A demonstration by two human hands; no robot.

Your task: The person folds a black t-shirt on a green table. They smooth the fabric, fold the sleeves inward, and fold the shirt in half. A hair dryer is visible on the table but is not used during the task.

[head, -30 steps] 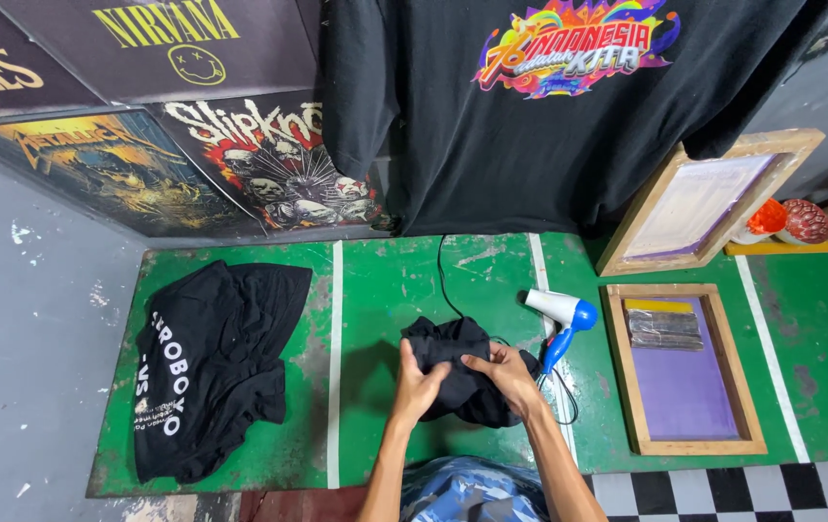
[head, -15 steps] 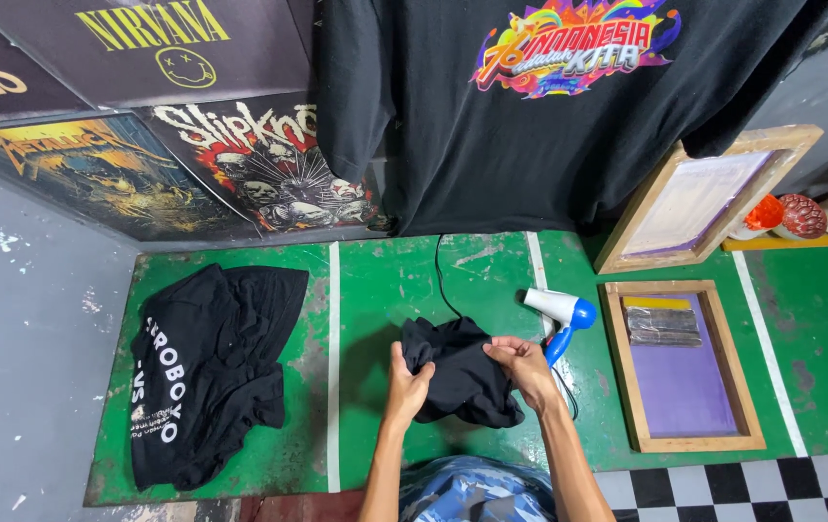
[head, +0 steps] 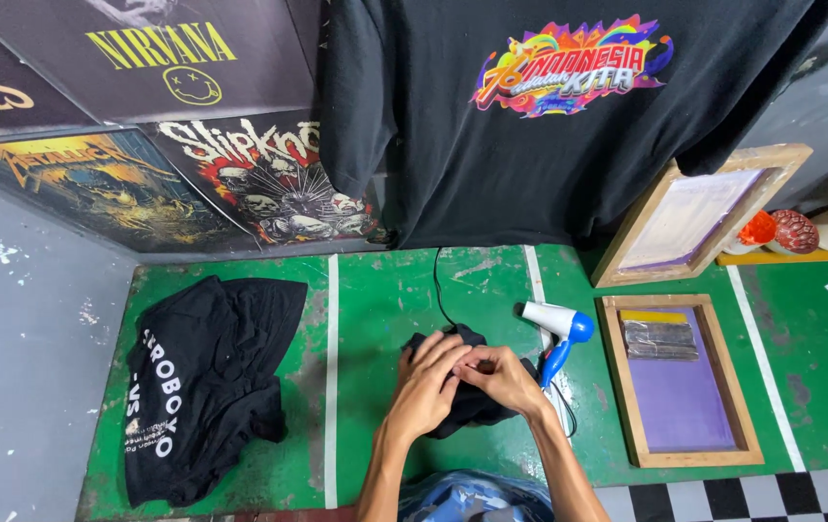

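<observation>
On the green table, head view:
Surface: green painted table (head: 385, 290) with white lines; it fills the lower half of the picture.
Cloth in hand: small crumpled black cloth bundle (head: 467, 406), at 6 o'clock just below picture centre, lying on the green table under both hands.
Left hand: the left hand (head: 426, 385) lies flat on top of the cloth bundle, fingers close together and stretched toward 1 o'clock; whether they pinch the fabric cannot be told.
Right hand: the right hand (head: 503, 377) rests on the bundle at 3 o'clock of the left hand, fingers curled and pressed together, their tips touching the left hand's fingers.
Dryer: white hair dryer with a blue handle (head: 554, 329), just beside the bundle at 2 o'clock, its black cord running toward 12 o'clock.
Lower frame: flat wooden screen-printing frame with purple mesh (head: 680, 382), at 3 o'clock, near the dryer.
Upper frame: second wooden-framed screen (head: 699, 213), tilted against the wall at 2 o'clock.
Folded shirt: black shirt with white lettering (head: 206, 382), heaped at 9 o'clock, well apart from the hands.
Hanging shirt: black T-shirt with a colourful print (head: 549, 126), hanging at 12 o'clock.
Wall: dark band posters (head: 182, 126) at 10 o'clock.
</observation>
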